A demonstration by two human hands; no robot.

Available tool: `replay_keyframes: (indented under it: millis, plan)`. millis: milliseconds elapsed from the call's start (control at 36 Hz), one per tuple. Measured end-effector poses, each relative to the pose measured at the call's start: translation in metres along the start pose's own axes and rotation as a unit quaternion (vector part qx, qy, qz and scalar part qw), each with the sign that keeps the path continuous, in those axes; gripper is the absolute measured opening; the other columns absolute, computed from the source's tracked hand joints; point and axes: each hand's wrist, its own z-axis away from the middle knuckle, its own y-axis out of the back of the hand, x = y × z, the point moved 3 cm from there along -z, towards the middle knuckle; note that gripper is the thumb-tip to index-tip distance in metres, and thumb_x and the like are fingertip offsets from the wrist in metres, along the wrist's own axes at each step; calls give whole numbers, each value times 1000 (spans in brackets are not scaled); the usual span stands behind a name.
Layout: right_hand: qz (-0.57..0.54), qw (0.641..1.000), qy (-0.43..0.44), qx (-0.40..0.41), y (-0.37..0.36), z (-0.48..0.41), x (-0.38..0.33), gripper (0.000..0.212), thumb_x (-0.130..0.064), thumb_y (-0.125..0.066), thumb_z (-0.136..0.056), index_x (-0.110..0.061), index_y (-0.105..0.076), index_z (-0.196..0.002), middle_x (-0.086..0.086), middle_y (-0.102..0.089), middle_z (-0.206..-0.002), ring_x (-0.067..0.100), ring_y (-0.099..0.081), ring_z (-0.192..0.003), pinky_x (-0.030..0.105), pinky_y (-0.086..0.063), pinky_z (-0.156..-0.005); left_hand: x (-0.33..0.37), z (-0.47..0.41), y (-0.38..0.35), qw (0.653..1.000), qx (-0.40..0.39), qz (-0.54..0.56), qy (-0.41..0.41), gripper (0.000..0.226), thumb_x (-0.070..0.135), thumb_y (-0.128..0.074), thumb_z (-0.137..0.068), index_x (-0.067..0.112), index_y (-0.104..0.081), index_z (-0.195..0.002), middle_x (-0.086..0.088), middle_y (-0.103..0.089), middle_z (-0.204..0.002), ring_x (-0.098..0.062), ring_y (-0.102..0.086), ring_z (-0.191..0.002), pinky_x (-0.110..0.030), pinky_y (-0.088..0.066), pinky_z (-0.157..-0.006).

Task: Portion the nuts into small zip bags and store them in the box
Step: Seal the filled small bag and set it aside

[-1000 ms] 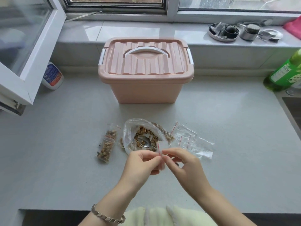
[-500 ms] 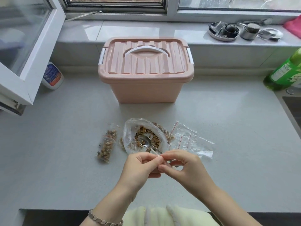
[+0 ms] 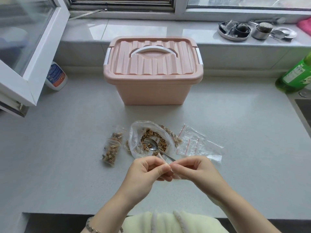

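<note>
My left hand [image 3: 148, 170] and my right hand [image 3: 193, 170] meet above the counter's front, and both pinch a small clear zip bag [image 3: 169, 163] between fingertips; the bag is mostly hidden by my fingers. Just beyond them lies a large open plastic bag of chopped nuts [image 3: 151, 138] with a metal spoon [image 3: 151, 146] resting in it. A filled small zip bag [image 3: 112, 147] lies to its left. A pile of empty small zip bags [image 3: 198, 143] lies to its right. The pink storage box [image 3: 153, 71] stands behind with its lid closed.
An open window sash [image 3: 28, 47] juts over the counter at left, with a white bottle [image 3: 56, 76] beneath it. A green bottle [image 3: 296, 74] and a sink edge [image 3: 303, 108] are at right. Metal utensils [image 3: 252, 29] sit on the sill.
The small bag stood upright between my fingertips a second ago; now it is drawn lower and mostly hidden between my fingers. My hands stayed at the same spot.
</note>
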Motion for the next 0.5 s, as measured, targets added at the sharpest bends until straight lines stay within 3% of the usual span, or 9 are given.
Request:
replay_keyframes:
  millis: [83,167,222,306,500]
  plan:
    - [10,1000,2,-8,-2,1,-4,10,-13,-68,-79,-7,-76,-81,15,-73,-79,17,-66,-73,31,-55,-77,1,0,2,1000,4,7,-1,13,2,-61,-81,6,-68,-71,-10,-71,-68,-22,-67,-64,-43,-54,-76]
    - [5,1000,6,-14,-5,4,-8,11,-20,-73,-70,-12,-77,-76,12,-73,-78,17,-68,-74,28,-54,-76,2,0,3,1000,10,24,-2,19,2,-62,-79,10,-69,-65,-13,-70,-67,-23,-67,-62,-40,-55,-74]
    - [3,1000,9,-19,-6,5,-9,4,-12,-75,-70,-15,-77,-74,10,-74,-78,18,-70,-77,28,-56,-76,4,0,4,999,8,33,-5,21,1,-63,-78,12,-70,-61,-13,-69,-65,-21,-67,-61,-37,-56,-71]
    - [-4,999,21,-24,-6,7,-12,17,0,-72,-72,-16,-76,-70,9,-74,-78,15,-71,-75,19,-54,-68,5,0,4,999,2,35,-10,18,1,-63,-78,10,-70,-64,-11,-69,-64,-20,-67,-62,-34,-56,-70]
    - [-3,999,39,-14,-5,11,-16,21,4,-70,-75,-16,-76,-70,9,-74,-78,15,-71,-75,18,-53,-67,8,1,2,999,-4,33,-9,15,1,-62,-80,6,-70,-68,-9,-69,-64,-17,-66,-62,-31,-55,-68]
